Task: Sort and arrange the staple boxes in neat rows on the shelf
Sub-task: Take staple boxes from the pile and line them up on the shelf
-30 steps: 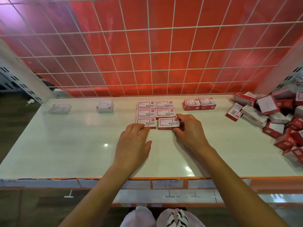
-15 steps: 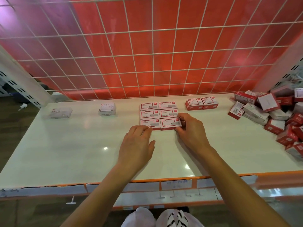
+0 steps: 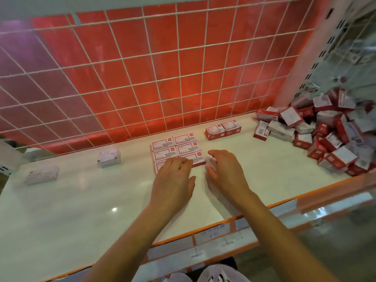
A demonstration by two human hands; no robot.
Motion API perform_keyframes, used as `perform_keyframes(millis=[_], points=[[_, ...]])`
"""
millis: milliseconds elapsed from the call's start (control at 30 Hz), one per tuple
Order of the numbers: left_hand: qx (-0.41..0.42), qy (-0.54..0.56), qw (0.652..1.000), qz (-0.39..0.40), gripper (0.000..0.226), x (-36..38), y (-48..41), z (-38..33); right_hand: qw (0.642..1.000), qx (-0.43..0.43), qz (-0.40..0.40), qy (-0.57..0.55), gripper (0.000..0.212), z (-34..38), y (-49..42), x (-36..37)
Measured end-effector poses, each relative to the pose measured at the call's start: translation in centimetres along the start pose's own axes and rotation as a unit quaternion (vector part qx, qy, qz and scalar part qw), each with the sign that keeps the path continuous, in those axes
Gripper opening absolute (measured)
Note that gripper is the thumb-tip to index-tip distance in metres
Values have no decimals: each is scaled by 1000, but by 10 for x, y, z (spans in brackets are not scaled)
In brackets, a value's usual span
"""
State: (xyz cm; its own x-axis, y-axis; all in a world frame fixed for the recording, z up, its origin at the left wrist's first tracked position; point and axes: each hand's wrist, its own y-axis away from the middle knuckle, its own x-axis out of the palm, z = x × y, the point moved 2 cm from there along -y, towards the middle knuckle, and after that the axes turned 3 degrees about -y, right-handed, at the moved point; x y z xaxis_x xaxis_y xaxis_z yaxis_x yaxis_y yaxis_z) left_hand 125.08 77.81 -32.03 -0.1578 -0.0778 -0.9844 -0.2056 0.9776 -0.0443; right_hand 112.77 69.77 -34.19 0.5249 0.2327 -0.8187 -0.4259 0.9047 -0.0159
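Red-and-white staple boxes lie flat in a two-column block (image 3: 176, 148) on the white shelf (image 3: 81, 200). My left hand (image 3: 174, 180) rests with straight fingers on the block's near-left box. My right hand (image 3: 224, 171) hovers just right of the block's near-right box, fingers relaxed and holding nothing. Two more red boxes (image 3: 222, 129) stand side by side behind and to the right. A loose heap of staple boxes (image 3: 325, 135) fills the shelf's right end.
Two white boxes sit apart on the left: one (image 3: 108, 157) mid-left, one (image 3: 41, 176) far left. A white wire grid over a red panel (image 3: 142, 78) backs the shelf. An orange front rail (image 3: 203, 231) carries label holders.
My right hand has let go of the near-right box and drawn slightly back. The left hand has slid forward onto the near-left box. The camera has tilted and turned left.
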Motion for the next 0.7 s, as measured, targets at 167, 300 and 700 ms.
perform_keyframes(millis=[167, 300, 700], points=[[79, -1, 997, 14, 51, 0, -26, -35, 999, 21, -40, 14, 40, -16, 21, -22], [146, -2, 989, 20, 49, 6, -35, -67, 995, 52, -77, 23, 38, -37, 37, -39], [197, 21, 980, 7, 47, 24, -68, -168, 988, 93, -122, 30, 33, -117, 43, -96]])
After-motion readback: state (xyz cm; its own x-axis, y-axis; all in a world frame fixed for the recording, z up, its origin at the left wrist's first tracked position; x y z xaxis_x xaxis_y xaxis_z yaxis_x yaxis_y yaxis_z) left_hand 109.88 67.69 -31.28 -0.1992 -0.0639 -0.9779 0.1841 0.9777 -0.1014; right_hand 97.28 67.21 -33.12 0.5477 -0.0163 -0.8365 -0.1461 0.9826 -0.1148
